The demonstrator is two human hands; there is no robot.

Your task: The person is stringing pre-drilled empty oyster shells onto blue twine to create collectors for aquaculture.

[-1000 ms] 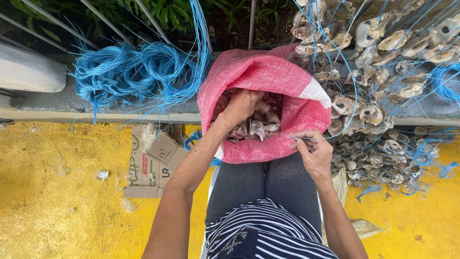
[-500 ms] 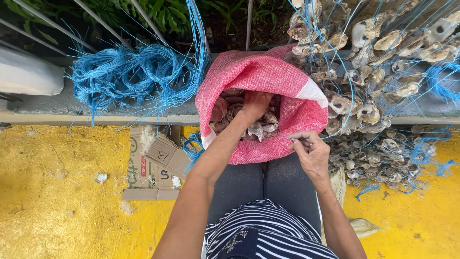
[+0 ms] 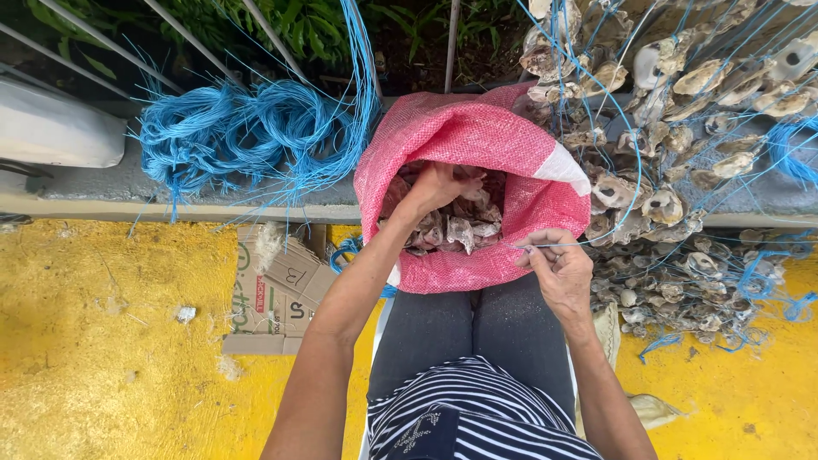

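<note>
The left hand (image 3: 439,183) is down inside the pink sack (image 3: 477,136); a second ago it sat nearer the left side of the opening, and now it has gone a bit further in and to the far side, over the shells (image 3: 460,226); the fingers are curled down onto the shells, but whether they have closed on one cannot be told, because the hand hides them; it looks like the hand is feeling about for the next shell.

The right hand (image 3: 558,268) has hardly moved; it stays at the near right rim of the sack, with finger and thumb pressed together on a thin blue string (image 3: 588,243); the string runs away to the right and far, toward the big heap of strung shells (image 3: 673,170); so the string seems held ready.

The sack stands open between the person's knees, just past the dark trousers (image 3: 464,328); the shells fill its lower part.

On the far left lies a tangle of blue cord (image 3: 239,136); on the near left a flat cardboard box (image 3: 281,290) lies on the yellow floor (image 3: 102,341); green plants (image 3: 298,25) grow at the far edge.
</note>
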